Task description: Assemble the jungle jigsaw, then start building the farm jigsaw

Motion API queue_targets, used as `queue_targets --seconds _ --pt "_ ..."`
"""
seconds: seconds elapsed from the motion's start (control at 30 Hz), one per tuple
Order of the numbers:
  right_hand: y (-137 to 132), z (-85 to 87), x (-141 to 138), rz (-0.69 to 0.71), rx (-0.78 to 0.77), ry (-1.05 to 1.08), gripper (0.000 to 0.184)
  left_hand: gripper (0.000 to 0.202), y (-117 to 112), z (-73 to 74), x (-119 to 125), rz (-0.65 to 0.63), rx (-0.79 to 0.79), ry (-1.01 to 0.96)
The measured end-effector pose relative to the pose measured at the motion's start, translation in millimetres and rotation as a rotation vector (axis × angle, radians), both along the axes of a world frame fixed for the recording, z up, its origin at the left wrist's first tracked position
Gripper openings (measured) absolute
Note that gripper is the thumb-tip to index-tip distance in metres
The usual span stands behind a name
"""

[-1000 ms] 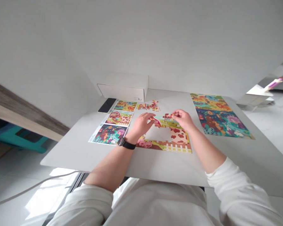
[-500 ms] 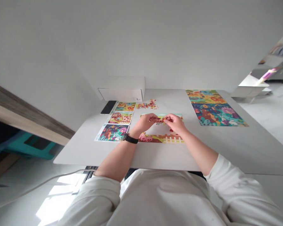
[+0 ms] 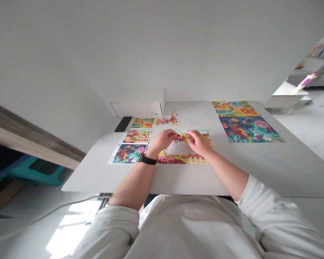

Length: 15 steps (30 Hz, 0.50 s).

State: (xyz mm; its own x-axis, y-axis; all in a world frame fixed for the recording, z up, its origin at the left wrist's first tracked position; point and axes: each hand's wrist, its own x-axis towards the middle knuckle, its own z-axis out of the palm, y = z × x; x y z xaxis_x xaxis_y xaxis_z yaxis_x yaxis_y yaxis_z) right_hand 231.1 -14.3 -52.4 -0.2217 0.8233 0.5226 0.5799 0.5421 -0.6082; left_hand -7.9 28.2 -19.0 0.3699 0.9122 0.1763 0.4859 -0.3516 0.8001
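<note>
A partly built farm jigsaw (image 3: 187, 158) with a white picket fence along its near edge lies flat in front of me on the white table (image 3: 178, 180). Over its upper left part my left hand (image 3: 164, 139) and my right hand (image 3: 196, 141) meet, fingers pinched together on a small red puzzle piece (image 3: 181, 137). A black watch (image 3: 147, 159) is on my left wrist. Much of the jigsaw's upper half is hidden by my hands.
Several loose pieces (image 3: 167, 120) lie beyond the jigsaw. A reference sheet with three pictures (image 3: 135, 139) lies left, a black phone (image 3: 123, 123) beside it, a white box (image 3: 137, 102) behind. Two finished puzzles (image 3: 244, 121) lie at the right.
My hands, holding the piece, have moved down from just above the jigsaw onto its upper left area. The view has shifted slightly.
</note>
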Motion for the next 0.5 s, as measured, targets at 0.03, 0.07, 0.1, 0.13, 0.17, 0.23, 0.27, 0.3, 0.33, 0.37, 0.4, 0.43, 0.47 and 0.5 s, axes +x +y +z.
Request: queue_targets --seconds 0.03,0.07,0.1,0.13,0.17,0.23,0.27,0.3,0.33,0.37,0.4,0.43,0.47,0.5 --pt "-1.0 1.2 -0.3 0.009 0.016 -0.012 0.037 0.021 0.2 -0.2 -0.1 0.006 0.003 -0.006" --pt "-1.8 2.5 -0.4 0.017 0.036 -0.021 0.038 0.021 0.5 -0.8 -0.3 0.009 0.003 -0.017" --pt "-2.5 3.9 -0.6 0.028 0.059 -0.029 0.039 0.021 1.1 -1.6 -0.3 0.008 0.002 -0.033" --pt "-3.0 5.3 -0.6 0.042 0.083 -0.039 0.038 0.021 1.8 -2.7 -0.4 0.005 -0.001 -0.05" --pt "-3.4 6.6 -0.6 0.059 0.106 -0.05 0.037 0.021 2.7 -3.9 -0.5 0.0 -0.005 -0.066" --pt "-3.9 8.3 -0.5 0.087 0.14 -0.078 0.034 0.021 4.6 -6.0 -0.5 -0.008 -0.01 -0.081" --pt "-4.1 8.8 -0.4 0.093 0.15 -0.094 0.034 0.021 5.5 -6.8 -0.4 -0.01 -0.013 -0.081" --pt "-4.2 8.9 -0.3 0.093 0.157 -0.111 0.033 0.021 6.3 -7.4 -0.4 -0.012 -0.017 -0.079" --pt "-4.2 8.8 -0.1 0.088 0.162 -0.13 0.033 0.021 6.9 -7.8 -0.3 -0.015 -0.024 -0.077" --pt "-4.2 8.4 0.1 0.082 0.164 -0.149 0.033 0.021 7.3 -8.1 -0.2 -0.02 -0.03 -0.077" --pt "-4.2 8.0 0.2 0.073 0.165 -0.165 0.032 0.022 7.6 -8.3 -0.1 -0.027 -0.035 -0.079" --pt "-4.2 7.7 0.3 0.065 0.162 -0.179 0.032 0.022 7.7 -8.4 0.0 -0.034 -0.039 -0.083" --pt "-4.2 7.4 0.4 0.058 0.157 -0.19 0.032 0.023 7.6 -8.4 0.1 -0.042 -0.042 -0.086" --pt "-4.4 7.2 0.4 0.051 0.149 -0.201 0.032 0.023 7.4 -8.4 0.1 -0.05 -0.044 -0.086"
